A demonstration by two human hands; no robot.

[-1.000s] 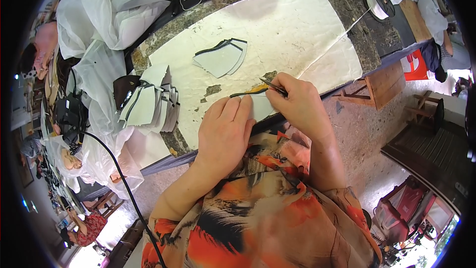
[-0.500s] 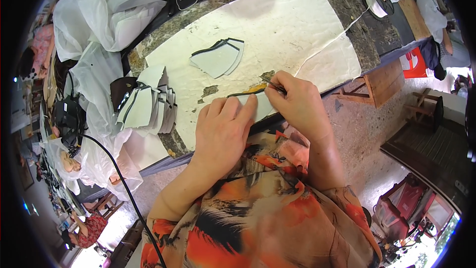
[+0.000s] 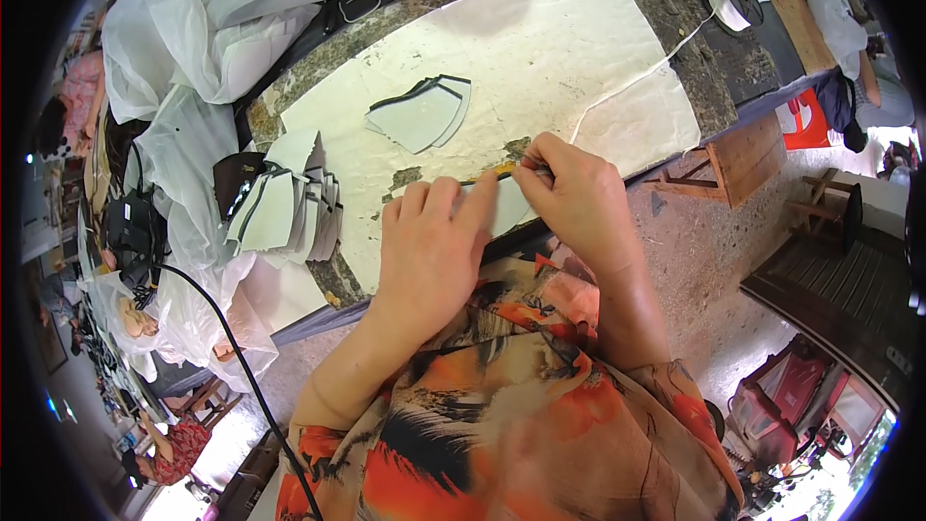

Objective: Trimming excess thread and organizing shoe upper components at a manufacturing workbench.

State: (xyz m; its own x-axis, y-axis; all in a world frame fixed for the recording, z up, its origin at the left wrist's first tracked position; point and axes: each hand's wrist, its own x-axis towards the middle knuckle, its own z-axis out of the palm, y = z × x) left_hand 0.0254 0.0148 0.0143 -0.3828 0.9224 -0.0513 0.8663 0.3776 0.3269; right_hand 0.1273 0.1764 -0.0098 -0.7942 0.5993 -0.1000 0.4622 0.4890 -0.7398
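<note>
A pale cut piece with a dark edge [image 3: 508, 207] lies at the near edge of the work board, partly hidden under my hands. My left hand [image 3: 429, 246] rests flat on it with its fingers stretched out. At the piece's right end, my right hand [image 3: 584, 198] has thumb and forefinger pinched on the dark edging; the fingertips hide most of what they grip. Beyond my hands, two similar pale pieces with dark edges [image 3: 420, 116] overlap on the white sheet. To the left, a stack of such pieces [image 3: 289, 203] leans in a fan.
A worn white sheet [image 3: 569, 39] covers the board. White cord runs from a spool [image 3: 735, 2] at the far right toward my right hand. Translucent plastic [image 3: 159, 29] heaps along the left. A black cable [image 3: 227, 328] crosses the lower left. Other people are at the left and far right.
My right fingertips have shifted slightly on the edging, and less dark material shows between them. My left fingers have moved a little along the piece's edge. The other pieces stay put.
</note>
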